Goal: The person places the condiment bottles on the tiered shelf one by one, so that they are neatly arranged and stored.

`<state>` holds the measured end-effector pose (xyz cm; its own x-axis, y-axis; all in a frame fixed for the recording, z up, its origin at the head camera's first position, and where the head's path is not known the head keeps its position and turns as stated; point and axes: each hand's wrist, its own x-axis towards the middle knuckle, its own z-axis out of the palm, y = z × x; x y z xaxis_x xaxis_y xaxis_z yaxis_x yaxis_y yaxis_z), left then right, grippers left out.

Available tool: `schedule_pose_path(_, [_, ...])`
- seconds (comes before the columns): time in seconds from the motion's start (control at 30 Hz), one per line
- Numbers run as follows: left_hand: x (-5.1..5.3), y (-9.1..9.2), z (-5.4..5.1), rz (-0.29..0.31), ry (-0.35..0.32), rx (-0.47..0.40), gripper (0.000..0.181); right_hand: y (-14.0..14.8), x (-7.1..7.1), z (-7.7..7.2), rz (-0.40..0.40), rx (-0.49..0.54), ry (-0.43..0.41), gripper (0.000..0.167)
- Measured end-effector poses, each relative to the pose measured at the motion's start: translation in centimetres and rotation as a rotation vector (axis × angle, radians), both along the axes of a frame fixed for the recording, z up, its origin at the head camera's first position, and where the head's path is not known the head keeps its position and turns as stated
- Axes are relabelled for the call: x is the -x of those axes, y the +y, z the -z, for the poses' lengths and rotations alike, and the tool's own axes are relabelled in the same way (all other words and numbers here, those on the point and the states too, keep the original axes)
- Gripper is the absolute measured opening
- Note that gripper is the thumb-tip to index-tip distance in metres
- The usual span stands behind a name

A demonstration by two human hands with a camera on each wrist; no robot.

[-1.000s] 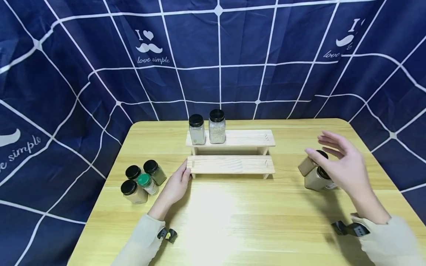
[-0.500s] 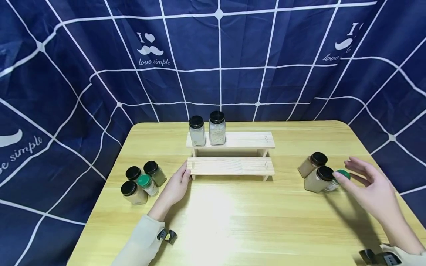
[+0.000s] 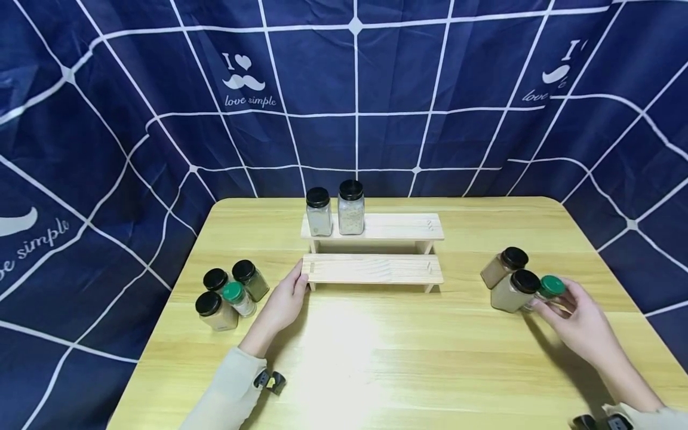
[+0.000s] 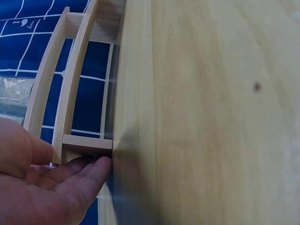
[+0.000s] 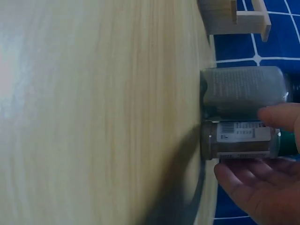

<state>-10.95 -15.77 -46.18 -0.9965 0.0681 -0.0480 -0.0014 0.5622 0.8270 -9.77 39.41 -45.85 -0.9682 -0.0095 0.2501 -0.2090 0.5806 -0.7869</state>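
Note:
My left hand (image 3: 285, 301) holds the left end of a two-tier wooden spice rack (image 3: 373, 269). In the left wrist view its thumb lies at the board's end, and its fingers (image 4: 89, 180) touch the side leg. At the right, my right hand (image 3: 580, 316) has thumb and fingers around a green-lidded spice jar (image 3: 551, 286). The right wrist view shows this labelled jar (image 5: 241, 138) upright between thumb and fingers, its base at the tabletop. Beside it stands a black-lidded jar (image 3: 513, 292). A brownish black-lidded jar (image 3: 502, 267) stands behind that one.
Two black-lidded jars, one shorter (image 3: 319, 215) and one taller (image 3: 352, 209), stand on the rack's upper tier, left side. Several jars cluster at the table's left, including a green-lidded one (image 3: 240, 298). A blue curtain (image 3: 387, 137) encloses the wooden table (image 3: 344, 358).
My right hand moves right and toward me from above the right-hand jars, then closes in around the green-lidded jar. The left hand stays on the rack.

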Motion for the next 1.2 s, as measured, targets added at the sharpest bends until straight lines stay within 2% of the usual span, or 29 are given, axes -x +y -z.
schedule_pose_path(0.13, [0.0,0.0,0.1,0.000,-0.006,-0.001,0.056,0.1,0.0,0.1,0.027,-0.068,-0.009,0.037])
schedule_pose_path(0.3, [0.1,0.0,0.1,-0.001,-0.007,0.001,0.057,0.3,0.1,-0.6,0.051,-0.050,0.016,0.035])
schedule_pose_path(0.47, [0.1,0.0,0.0,0.002,-0.016,-0.015,0.057,0.6,0.3,-2.3,0.068,-0.009,0.052,0.042])
schedule_pose_path(0.7, [0.0,-0.1,0.0,0.010,-0.013,-0.025,0.056,0.1,0.6,-5.4,0.208,-0.049,0.153,0.044])
schedule_pose_path(0.8, [0.0,-0.1,0.0,0.009,-0.012,-0.019,0.057,-0.5,0.9,-6.6,0.233,-0.070,0.172,0.043])
schedule_pose_path(0.93, [0.0,-0.1,0.0,0.010,-0.015,-0.023,0.057,-1.7,1.6,-7.9,0.209,-0.064,0.183,0.041])
schedule_pose_path(1.2, [0.0,-0.1,0.0,0.012,-0.021,-0.028,0.057,-5.9,4.0,-9.1,0.118,-0.011,0.181,0.031])
